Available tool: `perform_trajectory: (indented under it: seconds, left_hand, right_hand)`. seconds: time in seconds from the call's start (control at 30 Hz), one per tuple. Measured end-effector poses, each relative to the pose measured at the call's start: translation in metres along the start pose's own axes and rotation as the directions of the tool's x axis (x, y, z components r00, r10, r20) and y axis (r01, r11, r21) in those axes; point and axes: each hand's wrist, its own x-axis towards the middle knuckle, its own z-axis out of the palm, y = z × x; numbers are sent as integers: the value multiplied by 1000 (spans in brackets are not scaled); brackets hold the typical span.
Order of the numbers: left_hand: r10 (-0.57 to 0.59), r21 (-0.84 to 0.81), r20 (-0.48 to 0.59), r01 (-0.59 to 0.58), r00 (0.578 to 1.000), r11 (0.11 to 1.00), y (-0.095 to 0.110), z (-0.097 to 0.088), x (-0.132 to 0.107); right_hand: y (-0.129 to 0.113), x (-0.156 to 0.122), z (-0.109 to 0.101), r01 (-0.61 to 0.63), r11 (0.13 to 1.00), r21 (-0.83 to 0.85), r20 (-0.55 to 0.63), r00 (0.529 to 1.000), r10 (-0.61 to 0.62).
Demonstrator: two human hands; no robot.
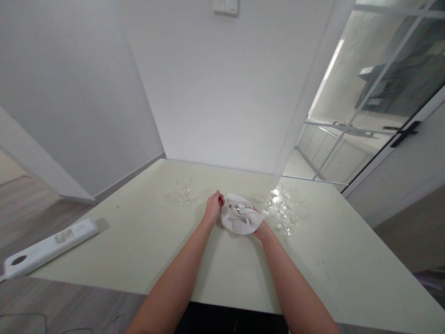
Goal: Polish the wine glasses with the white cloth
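White cloth (243, 226), bunched around a clear glass piece (238, 209), is gripped by the right hand (260, 228) over the pale table (139, 250); the left hand (212, 208) pinches the piece's left end. Clear glassware (284, 211) clusters to the right.

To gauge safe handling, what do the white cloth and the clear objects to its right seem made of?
White cloth: matte fabric, judging by its soft folds; fibre unclear.
Clear objects: glossy, transparent, probably glass given bright glints, though plastic is possible.
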Motion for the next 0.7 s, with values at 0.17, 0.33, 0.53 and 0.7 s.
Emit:
perform_trajectory:
  seconds: [0.17,0.33,0.53,0.7]
  left_hand:
    - [30,49,-1,-30,1000,998,1,1,-3]
    - [16,108,19,-18,1000,994,-3,-1,-2]
    - [20,115,51,-26,999,993,-7,1,-1]
    - [28,101,68,-35,997,994,-8,3,0]
  right_hand:
    - [-2,-5,-3,-11,989,-150,-7,1000,10]
    - [0,2,-5,11,923,-385,-55,998,-35]
    - [9,7,-12,68,923,-379,-124,985,-123]
    - [12,9,-19,79,898,-433,-165,972,-165]
